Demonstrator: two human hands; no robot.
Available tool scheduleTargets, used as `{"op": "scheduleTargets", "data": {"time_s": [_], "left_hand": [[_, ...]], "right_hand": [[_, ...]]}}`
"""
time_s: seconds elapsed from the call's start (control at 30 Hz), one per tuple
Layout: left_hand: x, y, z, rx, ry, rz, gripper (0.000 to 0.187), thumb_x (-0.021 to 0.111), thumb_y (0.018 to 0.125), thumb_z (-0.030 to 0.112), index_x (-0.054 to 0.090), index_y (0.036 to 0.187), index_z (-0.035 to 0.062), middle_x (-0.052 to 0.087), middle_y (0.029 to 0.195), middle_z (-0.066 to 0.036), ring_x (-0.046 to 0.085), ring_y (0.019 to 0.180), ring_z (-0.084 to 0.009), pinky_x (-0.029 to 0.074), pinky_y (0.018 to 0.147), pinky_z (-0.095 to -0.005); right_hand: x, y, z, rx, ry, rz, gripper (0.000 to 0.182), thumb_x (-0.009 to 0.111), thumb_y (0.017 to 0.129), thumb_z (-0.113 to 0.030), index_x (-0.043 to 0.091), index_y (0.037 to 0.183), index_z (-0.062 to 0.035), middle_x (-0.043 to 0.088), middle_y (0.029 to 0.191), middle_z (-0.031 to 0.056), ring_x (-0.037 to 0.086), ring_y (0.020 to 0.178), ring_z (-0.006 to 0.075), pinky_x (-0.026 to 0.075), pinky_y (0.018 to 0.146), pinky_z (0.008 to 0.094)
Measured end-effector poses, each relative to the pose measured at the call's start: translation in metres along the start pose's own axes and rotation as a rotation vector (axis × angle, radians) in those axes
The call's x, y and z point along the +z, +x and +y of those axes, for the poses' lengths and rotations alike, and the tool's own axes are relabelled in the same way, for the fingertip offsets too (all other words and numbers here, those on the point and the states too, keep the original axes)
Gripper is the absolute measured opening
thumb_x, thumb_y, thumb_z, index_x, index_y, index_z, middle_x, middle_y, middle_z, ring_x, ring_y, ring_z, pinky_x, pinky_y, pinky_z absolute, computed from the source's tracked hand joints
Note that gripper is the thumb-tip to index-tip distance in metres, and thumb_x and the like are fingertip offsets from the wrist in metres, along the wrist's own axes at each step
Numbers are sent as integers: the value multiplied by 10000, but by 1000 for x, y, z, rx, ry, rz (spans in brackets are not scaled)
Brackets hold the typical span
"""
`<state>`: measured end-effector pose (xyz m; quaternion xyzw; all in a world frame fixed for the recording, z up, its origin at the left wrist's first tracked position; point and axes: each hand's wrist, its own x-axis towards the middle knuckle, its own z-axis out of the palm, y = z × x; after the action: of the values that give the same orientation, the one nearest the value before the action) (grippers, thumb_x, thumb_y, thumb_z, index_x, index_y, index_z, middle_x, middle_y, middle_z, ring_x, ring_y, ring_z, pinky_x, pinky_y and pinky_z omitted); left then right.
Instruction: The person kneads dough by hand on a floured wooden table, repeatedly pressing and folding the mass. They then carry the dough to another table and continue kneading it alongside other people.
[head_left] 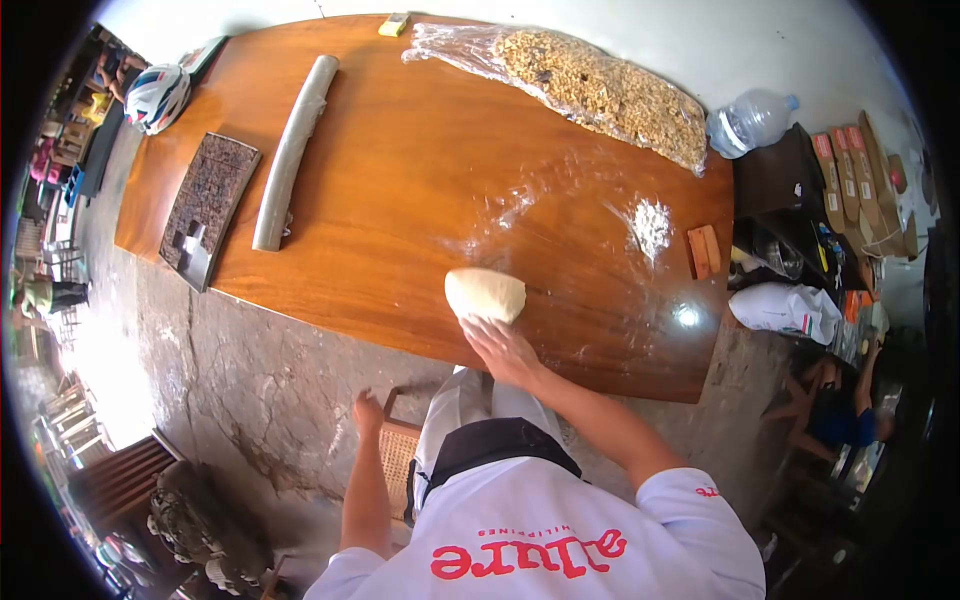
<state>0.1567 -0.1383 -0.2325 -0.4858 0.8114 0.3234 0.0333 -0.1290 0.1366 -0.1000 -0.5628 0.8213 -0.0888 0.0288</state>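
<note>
A pale, smooth lump of dough (486, 294) rests near the front edge of the brown wooden table (390, 190). My right hand (498, 346) lies against its near side, fingers stretched out and touching it without gripping. Off the table, my left hand (368, 412) is held in the air beside a chair with a woven back (398, 455). Its fingers look curled in, and nothing shows in them. White flour (650, 230) forms a small pile to the right of the dough, with more dusted across the tabletop.
Along the back lies a clear plastic bag of brown crumbs (600, 85), near a large water bottle (752, 124). A long wrapped roll (296, 150) and a dark curved panel (210, 205) lie left. An orange-brown block (704, 251) sits at the right edge. Other people are in the background.
</note>
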Motion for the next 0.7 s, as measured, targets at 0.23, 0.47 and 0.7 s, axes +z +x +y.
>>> {"op": "scheduleTargets", "data": {"time_s": [0.23, 0.47, 0.7], "left_hand": [[-46, -23, -39, -270, 343, 0, 214, 660, 786, 166, 724, 970, 79, 730, 964, -182, 690, 967, -379, 524, 820, -485], [-48, 9, -58, -103, 493, -107, 322, 644, 760, 145, 748, 1063, 107, 726, 1033, -186, 678, 1006, -385, 534, 886, -489], [-62, 41, 26, -91, 472, -142, 258, 628, 728, -2, 711, 950, 100, 570, 1193, -198, 634, 1023, -427, 524, 900, -477]], "right_hand": [[-15, -77, 23, 84, 251, -56, 416, 555, 851, -103, 617, 1254, -17, 643, 1278, 125, 584, 1223, 272, 392, 1114, 454], [-39, 17, -2, 606, 247, 494, 331, 643, 810, -119, 638, 1137, -65, 604, 1207, 196, 577, 1138, 366, 424, 1015, 475], [-16, 3, -25, 420, 85, 169, 404, 615, 897, -309, 614, 1261, -132, 563, 1367, 150, 507, 1305, 317, 312, 1139, 504]]}}
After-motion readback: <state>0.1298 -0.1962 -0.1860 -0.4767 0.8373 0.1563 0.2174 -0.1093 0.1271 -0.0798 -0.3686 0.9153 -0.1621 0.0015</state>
